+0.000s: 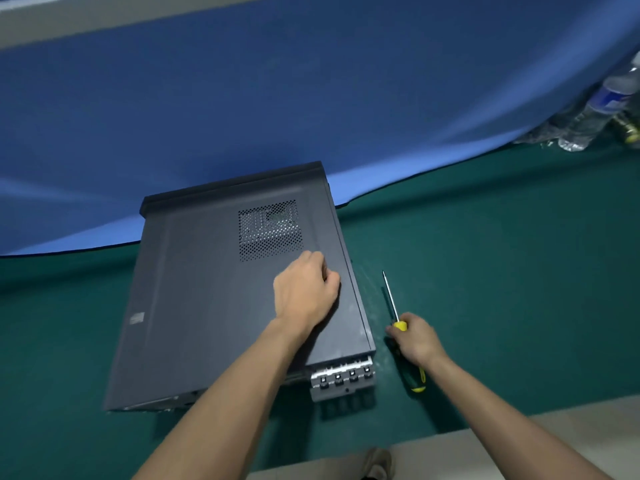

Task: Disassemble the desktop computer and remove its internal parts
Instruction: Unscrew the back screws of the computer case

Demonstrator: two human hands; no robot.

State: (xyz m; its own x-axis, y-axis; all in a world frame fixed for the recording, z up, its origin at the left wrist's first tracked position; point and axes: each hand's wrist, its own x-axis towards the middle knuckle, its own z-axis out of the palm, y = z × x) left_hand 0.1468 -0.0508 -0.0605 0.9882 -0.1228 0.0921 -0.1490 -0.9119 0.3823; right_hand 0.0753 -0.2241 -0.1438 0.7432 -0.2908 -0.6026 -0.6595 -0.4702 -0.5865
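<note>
A dark grey desktop computer case (194, 299) lies on its side on the green table, side panel up, with a perforated vent (270, 230) near its far end. My left hand (304, 289) rests on the panel just below the vent, fingers curled against the metal near the right edge. My right hand (415, 337) grips a screwdriver (391, 299) with a yellow and green handle, which lies on the table right of the case, tip pointing away. The case's rear slot bracket (343, 379) faces me.
The green table (502, 271) has its near edge at bottom right. A blue cloth (311, 98) hangs behind the case. Several plastic bottles (606, 109) lie at the far right. A shoe (377, 462) shows on the floor below.
</note>
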